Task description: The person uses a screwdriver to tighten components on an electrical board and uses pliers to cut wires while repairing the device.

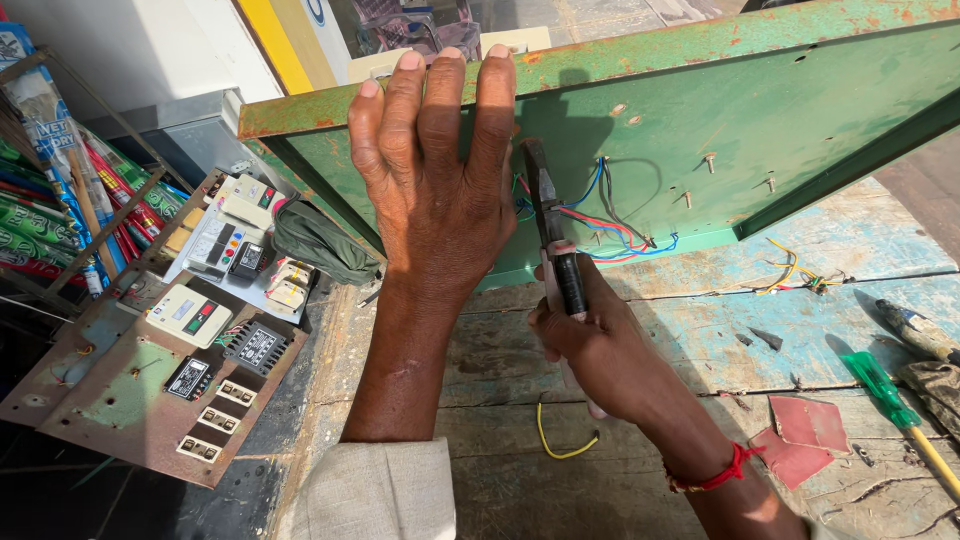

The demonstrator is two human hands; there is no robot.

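Note:
A green metal panel [780,110] with rusty edges stands tilted on a worn wooden table [690,320]. My left hand [435,170] lies flat against the panel's upper left part, fingers reaching over its top edge. My right hand [590,340] grips black pliers [548,215] by the handles. The pliers point up, their jaws at a bundle of red, blue and black wires [610,225] on the panel's face. Small screws [709,160] stick out of the panel to the right of the wires.
A rusty board with meters and switches [180,340] leans at the left, a green cloth bundle [320,240] beside it. On the table lie a yellow wire piece [560,445], loose coloured wire ends [795,275], a green-handled screwdriver [890,395] and red scraps [800,435].

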